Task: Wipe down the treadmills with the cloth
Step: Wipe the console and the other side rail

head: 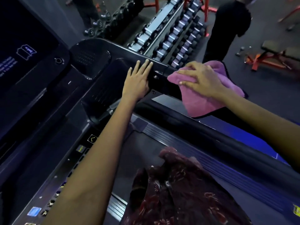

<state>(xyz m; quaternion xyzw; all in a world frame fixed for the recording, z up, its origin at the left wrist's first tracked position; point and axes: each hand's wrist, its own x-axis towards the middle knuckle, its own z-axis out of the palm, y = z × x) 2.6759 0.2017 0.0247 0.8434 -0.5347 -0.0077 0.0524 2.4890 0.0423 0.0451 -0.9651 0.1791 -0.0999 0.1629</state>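
Cloth point(209, 95), pink with a dark edge, lies draped over the black side handrail point(164, 82) of the treadmill, one corner hanging below the rail toward the belt point(139, 159). The right hand point(201, 78) lies on top of it, fingers spread, pressing the fabric against the rail. The left hand point(138, 80) rests flat and open just beside it on the console end of the same rail, fingers together and extended, not touching the cloth. The treadmill console screen point(24, 54) sits at far left. Beyond the rail stands a dumbbell rack point(177, 36), with a person in black point(227, 30) beside it and an orange-framed bench point(272, 54) further right.
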